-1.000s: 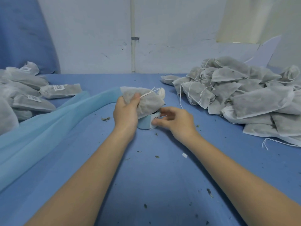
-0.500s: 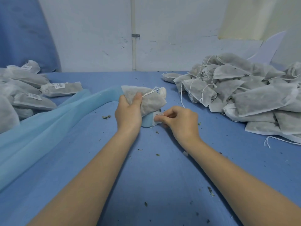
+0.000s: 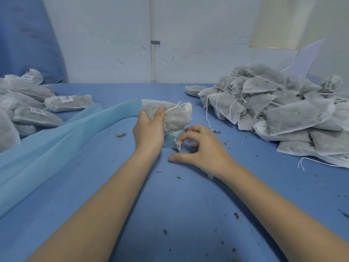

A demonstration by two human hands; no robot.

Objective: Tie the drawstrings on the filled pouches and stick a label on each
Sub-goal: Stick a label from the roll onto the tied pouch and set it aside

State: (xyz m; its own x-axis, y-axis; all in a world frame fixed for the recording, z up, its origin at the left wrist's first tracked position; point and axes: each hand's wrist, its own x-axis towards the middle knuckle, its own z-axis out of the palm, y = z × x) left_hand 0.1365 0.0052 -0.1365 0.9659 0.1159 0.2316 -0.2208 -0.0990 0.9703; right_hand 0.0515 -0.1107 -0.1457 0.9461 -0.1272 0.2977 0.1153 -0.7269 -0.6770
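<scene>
My left hand (image 3: 149, 129) grips a filled grey mesh pouch (image 3: 175, 118) at the table's middle, thumb on top; its white drawstring (image 3: 174, 108) lies across the top. The pouch rests on a small light-blue label roll (image 3: 172, 141). Just right of the roll is my right hand (image 3: 204, 148), fingers curled, with a small white label (image 3: 178, 146) hanging from the index fingertip. The thumb is spread toward me, apart from the label.
A large heap of unlabelled pouches (image 3: 273, 114) with loose strings fills the right side. Labelled pouches (image 3: 28, 110) lie piled at the left. A long light-blue backing strip (image 3: 56, 144) trails left from the roll. Herb crumbs dot the blue table (image 3: 170, 205).
My right hand has pulled back from the roll toward me with a label peeled off on its fingertip. The left hand keeps the pouch in the same place.
</scene>
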